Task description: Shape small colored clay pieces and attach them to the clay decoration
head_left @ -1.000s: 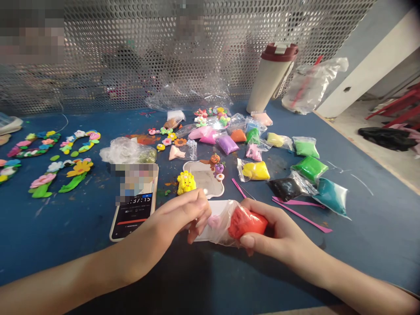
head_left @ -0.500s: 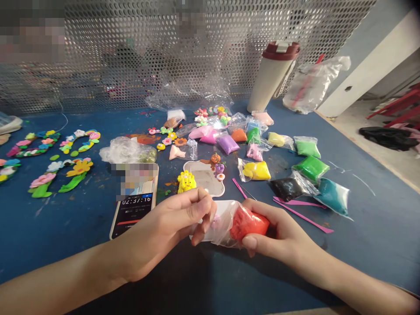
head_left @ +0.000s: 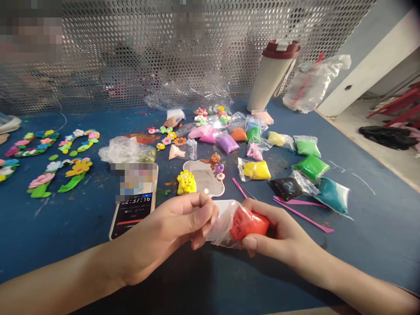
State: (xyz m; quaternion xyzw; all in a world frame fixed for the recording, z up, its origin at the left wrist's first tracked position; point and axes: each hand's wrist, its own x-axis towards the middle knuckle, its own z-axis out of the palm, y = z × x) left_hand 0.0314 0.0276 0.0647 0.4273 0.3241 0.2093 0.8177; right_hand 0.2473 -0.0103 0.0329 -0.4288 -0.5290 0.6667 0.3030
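My right hand (head_left: 272,227) is closed around a clear plastic bag of red modelling clay (head_left: 249,225), thumb in front and fingers behind. The bag's slack clear end points left. At that end my left hand (head_left: 187,218) has its thumb and fingers pinched together; what is between the fingertips, if anything, is hidden. Under the bag lies a white plate (head_left: 225,208), partly covered. Just beyond my hands, a yellow clay figure (head_left: 187,183) stands beside a white-rimmed frame (head_left: 203,175) with small clay figures on its right edge.
A phone (head_left: 133,214) showing a timer lies left. Clay-flower rings (head_left: 78,168) sit farther left. Several bags of coloured clay, among them a yellow bag (head_left: 256,169), spread right with pink tools (head_left: 305,216). A tumbler (head_left: 271,78) stands behind, before a perforated metal panel (head_left: 131,57).
My left hand has dipped slightly at the bag's clear end, its fingertips still together. The right hand keeps its hold on the bag of red clay.
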